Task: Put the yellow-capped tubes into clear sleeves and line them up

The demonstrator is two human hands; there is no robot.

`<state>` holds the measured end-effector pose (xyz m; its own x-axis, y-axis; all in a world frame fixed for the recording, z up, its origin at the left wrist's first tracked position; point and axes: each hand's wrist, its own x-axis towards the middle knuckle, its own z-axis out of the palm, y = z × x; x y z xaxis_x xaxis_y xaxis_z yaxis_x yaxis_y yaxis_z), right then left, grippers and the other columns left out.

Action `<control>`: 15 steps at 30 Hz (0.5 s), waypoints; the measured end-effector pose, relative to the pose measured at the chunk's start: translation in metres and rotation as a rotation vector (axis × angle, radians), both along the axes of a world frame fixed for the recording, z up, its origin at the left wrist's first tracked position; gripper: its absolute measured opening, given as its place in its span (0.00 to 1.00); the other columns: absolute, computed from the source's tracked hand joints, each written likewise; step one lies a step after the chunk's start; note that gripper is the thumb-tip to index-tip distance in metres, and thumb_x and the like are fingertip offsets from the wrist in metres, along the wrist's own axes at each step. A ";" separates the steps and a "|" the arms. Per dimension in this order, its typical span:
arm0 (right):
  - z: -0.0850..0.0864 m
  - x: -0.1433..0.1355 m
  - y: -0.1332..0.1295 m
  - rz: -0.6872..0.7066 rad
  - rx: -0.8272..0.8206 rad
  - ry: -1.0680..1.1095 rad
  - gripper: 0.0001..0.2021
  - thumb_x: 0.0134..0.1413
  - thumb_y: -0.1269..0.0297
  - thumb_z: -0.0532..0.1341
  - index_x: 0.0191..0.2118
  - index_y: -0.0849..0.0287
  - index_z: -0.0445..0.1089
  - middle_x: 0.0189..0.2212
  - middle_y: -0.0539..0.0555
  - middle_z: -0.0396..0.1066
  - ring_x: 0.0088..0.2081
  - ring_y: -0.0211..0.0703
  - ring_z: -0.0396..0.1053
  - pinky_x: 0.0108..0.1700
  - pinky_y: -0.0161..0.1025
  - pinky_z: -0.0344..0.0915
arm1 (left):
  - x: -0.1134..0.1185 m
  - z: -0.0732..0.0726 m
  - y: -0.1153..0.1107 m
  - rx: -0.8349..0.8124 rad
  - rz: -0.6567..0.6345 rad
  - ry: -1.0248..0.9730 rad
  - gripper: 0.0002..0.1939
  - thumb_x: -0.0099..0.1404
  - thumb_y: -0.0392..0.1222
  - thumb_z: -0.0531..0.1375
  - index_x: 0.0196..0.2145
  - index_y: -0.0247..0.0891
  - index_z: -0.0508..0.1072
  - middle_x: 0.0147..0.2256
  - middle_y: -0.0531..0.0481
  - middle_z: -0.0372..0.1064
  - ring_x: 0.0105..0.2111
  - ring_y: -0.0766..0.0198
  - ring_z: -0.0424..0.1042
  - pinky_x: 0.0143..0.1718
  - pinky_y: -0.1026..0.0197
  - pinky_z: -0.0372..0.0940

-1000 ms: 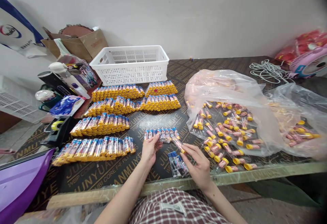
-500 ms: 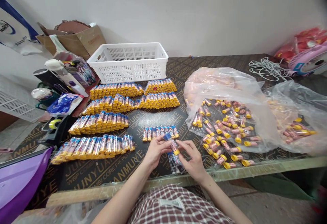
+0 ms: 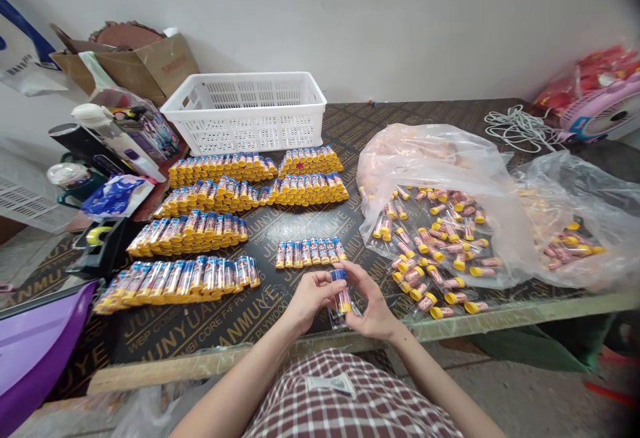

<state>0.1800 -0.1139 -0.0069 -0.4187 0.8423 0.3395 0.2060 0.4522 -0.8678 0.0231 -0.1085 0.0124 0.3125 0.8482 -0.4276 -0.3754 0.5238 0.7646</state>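
Between my two hands is a small clear tube with a blue top and a yellow bottom cap, held nearly upright near the table's front edge. My left hand pinches its upper part between thumb and fingers. Fingers of my right hand close around its other side, at the top and near the yellow end. Partly hidden under the hands lie some shiny printed wrappers. Just beyond them a short row of finished-looking tubes with blue tops and yellow bottoms lies side by side.
Stacked rows of similar tubes cover the left, with a white plastic basket behind. On the right, a clear bag spills loose yellow-capped tubes. A tape dispenser and purple bin stand at far left.
The tube has come lower and turned from slanted to nearly upright. My right hand has moved closer around it, and the view has shifted slightly.
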 end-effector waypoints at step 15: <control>0.000 -0.004 -0.002 -0.014 -0.009 0.096 0.42 0.35 0.78 0.55 0.62 0.53 0.47 0.58 0.59 0.58 0.57 0.51 0.61 0.57 0.48 0.62 | 0.000 0.002 -0.002 -0.018 0.019 0.018 0.21 0.42 0.50 0.71 0.26 0.31 0.71 0.21 0.51 0.69 0.20 0.68 0.67 0.23 0.66 0.62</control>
